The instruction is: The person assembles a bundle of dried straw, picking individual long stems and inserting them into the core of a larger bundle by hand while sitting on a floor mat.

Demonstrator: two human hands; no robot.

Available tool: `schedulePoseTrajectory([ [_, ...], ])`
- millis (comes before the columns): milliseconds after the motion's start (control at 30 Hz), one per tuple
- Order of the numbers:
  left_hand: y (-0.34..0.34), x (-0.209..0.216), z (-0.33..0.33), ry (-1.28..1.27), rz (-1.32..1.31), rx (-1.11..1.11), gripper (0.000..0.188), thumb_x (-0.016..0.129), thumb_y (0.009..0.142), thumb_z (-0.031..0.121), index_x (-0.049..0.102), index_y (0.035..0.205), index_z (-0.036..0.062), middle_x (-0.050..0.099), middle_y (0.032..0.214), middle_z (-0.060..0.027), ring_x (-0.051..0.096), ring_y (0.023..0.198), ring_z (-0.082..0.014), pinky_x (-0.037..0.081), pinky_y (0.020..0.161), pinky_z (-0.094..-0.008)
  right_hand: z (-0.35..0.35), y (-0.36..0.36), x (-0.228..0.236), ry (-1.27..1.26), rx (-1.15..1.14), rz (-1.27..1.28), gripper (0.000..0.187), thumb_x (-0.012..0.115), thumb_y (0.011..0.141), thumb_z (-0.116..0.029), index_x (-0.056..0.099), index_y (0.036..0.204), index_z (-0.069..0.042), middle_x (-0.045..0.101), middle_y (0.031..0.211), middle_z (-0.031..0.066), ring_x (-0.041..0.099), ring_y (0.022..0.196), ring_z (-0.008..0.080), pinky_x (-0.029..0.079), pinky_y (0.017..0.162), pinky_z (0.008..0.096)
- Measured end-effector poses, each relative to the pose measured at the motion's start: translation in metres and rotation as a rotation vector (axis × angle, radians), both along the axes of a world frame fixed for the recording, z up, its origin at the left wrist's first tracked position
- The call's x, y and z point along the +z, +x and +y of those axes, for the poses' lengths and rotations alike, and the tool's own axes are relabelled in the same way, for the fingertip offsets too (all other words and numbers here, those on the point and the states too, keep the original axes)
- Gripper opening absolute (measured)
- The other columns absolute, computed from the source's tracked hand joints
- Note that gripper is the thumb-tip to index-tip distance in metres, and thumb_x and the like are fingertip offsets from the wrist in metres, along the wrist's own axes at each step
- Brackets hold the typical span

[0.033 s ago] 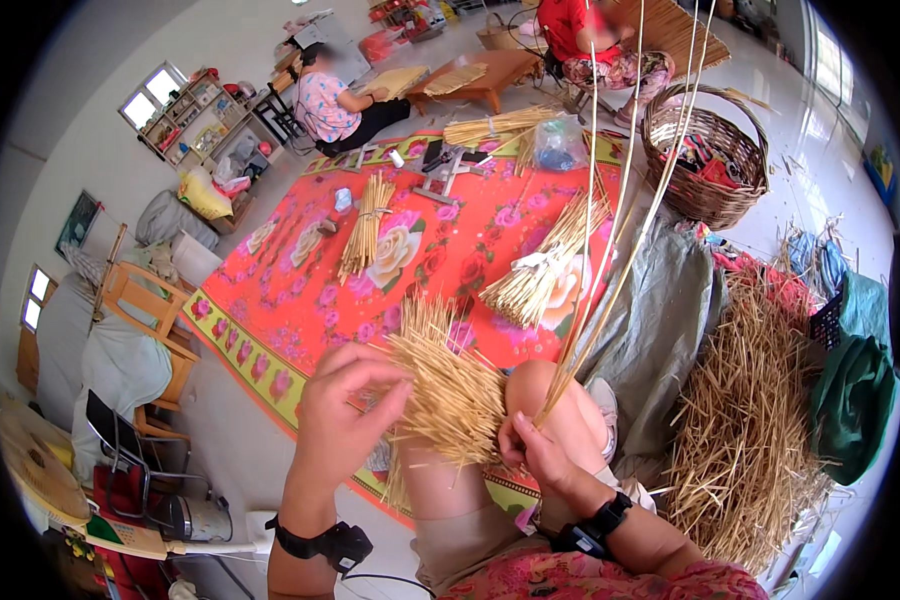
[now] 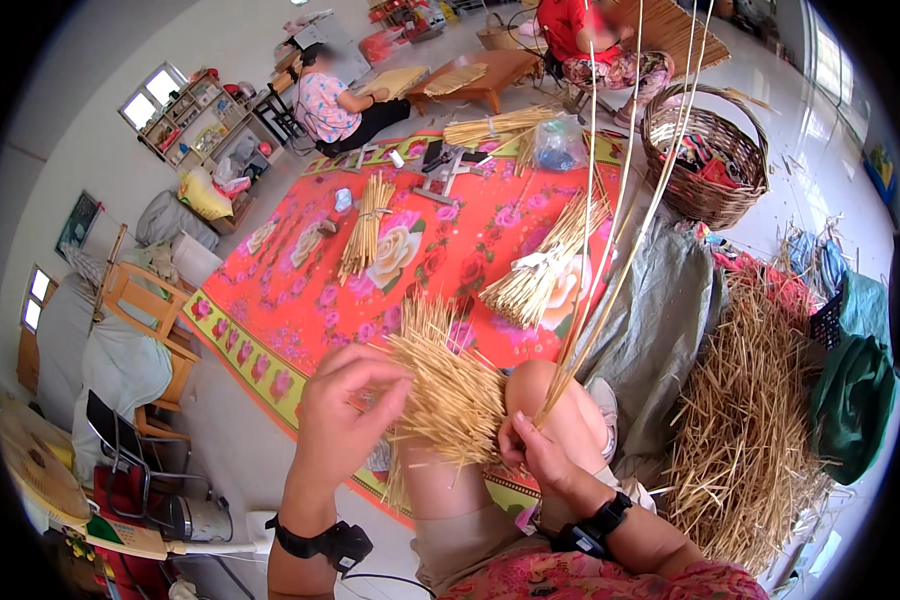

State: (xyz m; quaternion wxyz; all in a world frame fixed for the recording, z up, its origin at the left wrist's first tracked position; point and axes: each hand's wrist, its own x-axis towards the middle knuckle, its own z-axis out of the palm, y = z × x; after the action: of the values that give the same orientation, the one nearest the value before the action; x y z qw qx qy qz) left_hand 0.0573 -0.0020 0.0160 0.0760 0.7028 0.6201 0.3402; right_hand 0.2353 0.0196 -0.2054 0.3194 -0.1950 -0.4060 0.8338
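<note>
My right hand [image 2: 542,448] is closed round the lower ends of several long pale straw stalks [image 2: 588,335], which rise far up past the top of the view. Across my lap, between my knees, lies a thick bundle of cut straw [image 2: 450,395], its ends pointing toward my left hand. My left hand [image 2: 348,405] is held at the left side of that bundle, thumb and forefinger curled together at the tips. Anything pinched there is too thin to make out. More straw [image 2: 430,320] stands upright just beyond the bundle.
On a red flowered mat [image 2: 300,270] lie a tied straw bundle [image 2: 367,228] and another with a white tie [image 2: 545,260]. A wicker basket [image 2: 710,195] and a loose straw heap [image 2: 745,430] are at right. Two people [image 2: 330,105] sit beyond. A wooden chair [image 2: 150,305] stands left.
</note>
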Motion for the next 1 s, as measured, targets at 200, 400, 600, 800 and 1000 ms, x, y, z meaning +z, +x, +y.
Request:
schedulePoseTrajectory([
  [200,0.000,0.020,-0.003,0.247,-0.310,0.089,0.010,0.059,0.082,0.000,0.060,0.092,0.0002,0.063,0.085,-0.0068,0.059,0.078,-0.0130,0.046,0.071,-0.0262,0.001,0.001,-0.004,-0.024,-0.005,0.021,0.051,0.028,0.098,-0.045,0.047,0.070,-0.007,0.035,0.052,-0.0013,0.031,0.047,0.0100,0.028,0.045,0.0238],
  [400,-0.003,0.066,-0.014,0.784,-0.471,0.081,0.020,0.049,0.087,0.000,0.052,0.106,0.0002,0.059,0.088,-0.0080,0.053,0.073,-0.0094,0.044,0.068,-0.0230,-0.003,-0.003,-0.004,-0.055,0.016,0.025,0.051,0.029,0.097,-0.046,0.048,0.072,-0.006,0.035,0.052,-0.0009,0.030,0.047,0.0105,0.027,0.047,0.0250],
  [600,0.015,0.026,-0.005,0.386,-0.409,0.127,0.037,0.059,0.077,-0.003,0.049,0.112,-0.0006,0.058,0.096,-0.0076,0.051,0.072,-0.0074,0.043,0.061,-0.0212,0.000,0.000,-0.004,-0.026,0.002,0.002,0.051,0.030,0.097,-0.047,0.048,0.072,-0.006,0.035,0.052,-0.0007,0.031,0.048,0.0105,0.027,0.047,0.0247],
  [800,0.003,-0.009,-0.011,0.072,-0.141,0.109,0.030,0.068,0.073,0.001,0.059,0.102,0.0007,0.060,0.086,-0.0042,0.053,0.066,-0.0085,0.042,0.055,-0.0227,-0.001,-0.002,-0.005,-0.040,0.025,0.004,0.051,0.030,0.097,-0.048,0.048,0.072,-0.006,0.036,0.053,-0.0007,0.031,0.048,0.0104,0.027,0.048,0.0247],
  [1000,0.013,-0.004,-0.010,0.063,-0.110,0.109,0.011,0.066,0.078,0.002,0.064,0.088,0.0012,0.064,0.083,-0.0049,0.054,0.064,-0.0092,0.043,0.057,-0.0218,-0.002,-0.001,-0.003,-0.028,0.007,-0.030,0.050,0.030,0.097,-0.046,0.048,0.072,-0.007,0.036,0.053,-0.0013,0.031,0.049,0.0101,0.027,0.047,0.0243],
])
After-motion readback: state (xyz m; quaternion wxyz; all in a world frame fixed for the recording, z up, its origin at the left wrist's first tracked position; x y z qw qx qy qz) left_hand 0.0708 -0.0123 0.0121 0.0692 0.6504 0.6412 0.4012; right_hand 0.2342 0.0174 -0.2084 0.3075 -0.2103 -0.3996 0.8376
